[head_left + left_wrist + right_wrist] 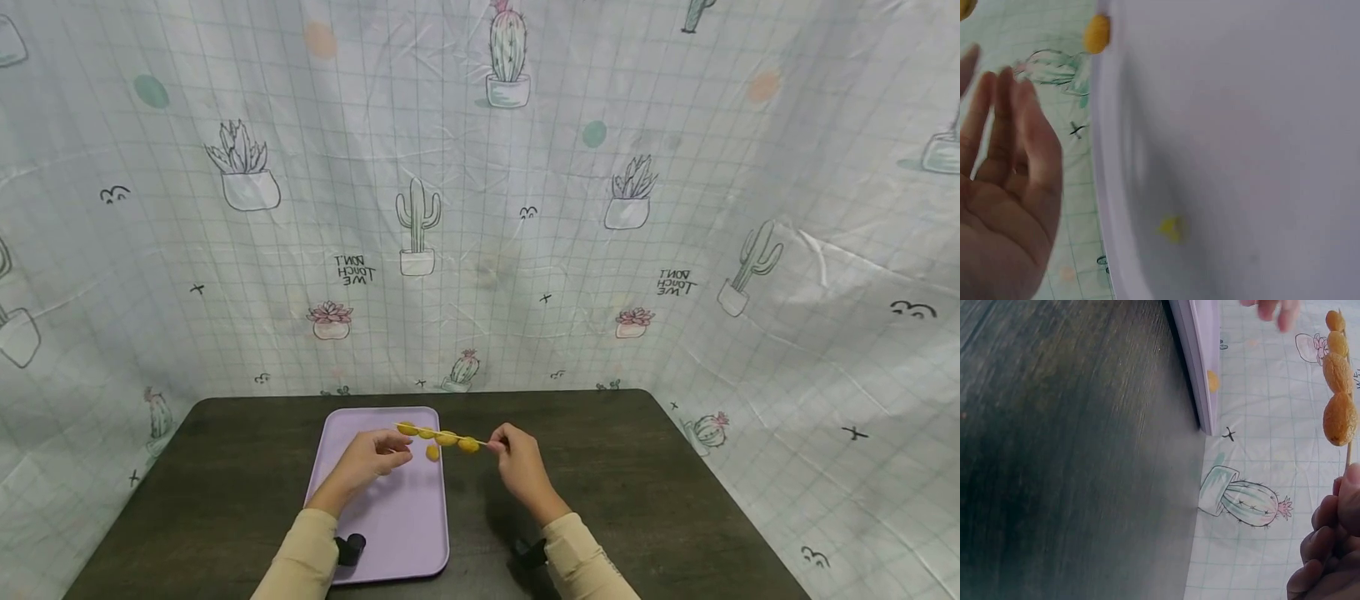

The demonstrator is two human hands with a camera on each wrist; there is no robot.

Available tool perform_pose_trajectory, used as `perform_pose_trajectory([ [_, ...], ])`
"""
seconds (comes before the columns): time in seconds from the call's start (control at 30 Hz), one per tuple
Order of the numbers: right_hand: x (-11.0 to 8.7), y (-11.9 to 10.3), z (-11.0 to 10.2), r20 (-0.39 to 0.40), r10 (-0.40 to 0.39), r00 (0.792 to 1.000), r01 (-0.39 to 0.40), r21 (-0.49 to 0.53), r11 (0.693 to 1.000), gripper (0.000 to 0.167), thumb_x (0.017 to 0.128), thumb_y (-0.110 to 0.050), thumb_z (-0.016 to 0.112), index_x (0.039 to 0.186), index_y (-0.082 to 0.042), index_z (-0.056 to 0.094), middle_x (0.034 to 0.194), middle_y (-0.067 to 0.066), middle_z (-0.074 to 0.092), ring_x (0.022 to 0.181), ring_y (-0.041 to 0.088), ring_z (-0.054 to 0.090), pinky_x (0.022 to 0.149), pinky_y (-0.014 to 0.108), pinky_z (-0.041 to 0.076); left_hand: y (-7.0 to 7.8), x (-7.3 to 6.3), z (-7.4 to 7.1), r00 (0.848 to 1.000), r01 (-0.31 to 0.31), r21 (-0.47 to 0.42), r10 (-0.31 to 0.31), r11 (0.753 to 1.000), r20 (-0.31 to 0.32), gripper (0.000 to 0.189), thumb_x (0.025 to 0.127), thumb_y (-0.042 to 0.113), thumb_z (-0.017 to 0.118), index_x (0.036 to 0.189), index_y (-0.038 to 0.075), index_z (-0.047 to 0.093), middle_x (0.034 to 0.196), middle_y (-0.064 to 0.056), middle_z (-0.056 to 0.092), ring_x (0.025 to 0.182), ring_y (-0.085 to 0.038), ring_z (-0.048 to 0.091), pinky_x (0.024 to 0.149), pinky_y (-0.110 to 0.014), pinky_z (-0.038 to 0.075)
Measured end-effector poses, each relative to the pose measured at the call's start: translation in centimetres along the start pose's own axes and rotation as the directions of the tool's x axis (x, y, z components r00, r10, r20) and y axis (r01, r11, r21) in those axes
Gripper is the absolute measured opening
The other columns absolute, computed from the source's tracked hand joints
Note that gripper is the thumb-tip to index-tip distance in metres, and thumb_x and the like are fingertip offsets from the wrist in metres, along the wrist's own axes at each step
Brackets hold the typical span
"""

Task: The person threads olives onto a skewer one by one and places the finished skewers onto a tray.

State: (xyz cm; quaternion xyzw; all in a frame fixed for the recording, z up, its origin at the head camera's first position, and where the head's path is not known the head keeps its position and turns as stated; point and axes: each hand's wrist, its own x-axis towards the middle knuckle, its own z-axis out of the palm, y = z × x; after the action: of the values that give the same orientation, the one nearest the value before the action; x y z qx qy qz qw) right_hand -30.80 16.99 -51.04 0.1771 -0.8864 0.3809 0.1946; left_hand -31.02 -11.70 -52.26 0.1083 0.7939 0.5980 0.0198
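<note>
My right hand (521, 471) pinches the bare end of a thin wooden skewer (1350, 453). Several golden, wrinkled oval food pieces (446, 438) are threaded along it in a row, slanting up to the left above the tray. Close by the skewer's far tip is my left hand (367, 458), its fingers extended and slightly bent with nothing between them. In the left wrist view its palm (1004, 212) shows bare. One loose golden piece (432, 452) lies near the right edge of the lilac tray (393, 533), below the skewer.
The tray stands on a dark wooden table (600, 467), left of the middle. A small blurred yellow spot (1172, 228) shows on the tray in the left wrist view. Behind the table hangs a pale curtain (480, 233) printed with cacti.
</note>
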Motion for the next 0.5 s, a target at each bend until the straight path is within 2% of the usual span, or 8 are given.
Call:
perform_pose_trajectory([
  [0.1, 0.1, 0.3, 0.1, -0.013, 0.010, 1.000, -0.010, -0.010, 1.000, 0.014, 0.092, -0.003, 0.071, 0.084, -0.008, 0.061, 0.077, 0.001, 0.062, 0.064, 0.009, 0.050, 0.058, 0.026, 0.045, -0.4, 0.7, 0.7, 0.999, -0.034, 0.161, 0.032, 0.986, 0.019, 0.025, 0.088, 0.008, 0.078, 0.111, -0.003, 0.073, 0.093, -0.005, 0.072, 0.083, -0.015, 0.065, 0.064, -0.029, 0.053],
  [0.23, 0.2, 0.5, 0.1, -0.023, 0.025, 0.999, -0.025, -0.026, 0.999, 0.015, 0.092, -0.003, 0.071, 0.083, -0.008, 0.060, 0.077, 0.001, 0.062, 0.064, 0.009, 0.050, 0.058, 0.026, 0.045, -0.8, 1.9, 1.8, 0.998, -0.059, 0.303, 0.054, 0.951, 0.026, 0.021, 0.085, 0.004, 0.079, 0.105, 0.001, 0.075, 0.088, -0.003, 0.069, 0.080, -0.016, 0.063, 0.062, -0.030, 0.051],
  [0.37, 0.3, 0.6, 0.0, -0.015, 0.024, 1.000, -0.024, -0.028, 0.999, 0.014, 0.093, -0.003, 0.070, 0.084, -0.007, 0.060, 0.078, 0.001, 0.062, 0.065, 0.009, 0.050, 0.058, 0.026, 0.045, -0.8, 2.9, 3.0, 0.999, -0.041, 0.386, 0.045, 0.922, 0.000, 0.023, 0.083, 0.002, 0.079, 0.105, 0.004, 0.076, 0.085, -0.002, 0.066, 0.078, -0.015, 0.058, 0.067, -0.031, 0.050],
  [0.5, 0.4, 0.6, 0.0, -0.016, 0.021, 1.000, -0.022, -0.028, 0.999, 0.013, 0.094, -0.002, 0.069, 0.084, -0.006, 0.061, 0.077, 0.002, 0.062, 0.065, 0.009, 0.049, 0.058, 0.027, 0.045, -0.1, 3.3, 3.9, 0.998, -0.027, 0.462, 0.048, 0.886, -0.034, 0.019, 0.083, 0.010, 0.079, 0.101, 0.006, 0.076, 0.084, -0.002, 0.066, 0.078, -0.016, 0.058, 0.074, -0.034, 0.049],
])
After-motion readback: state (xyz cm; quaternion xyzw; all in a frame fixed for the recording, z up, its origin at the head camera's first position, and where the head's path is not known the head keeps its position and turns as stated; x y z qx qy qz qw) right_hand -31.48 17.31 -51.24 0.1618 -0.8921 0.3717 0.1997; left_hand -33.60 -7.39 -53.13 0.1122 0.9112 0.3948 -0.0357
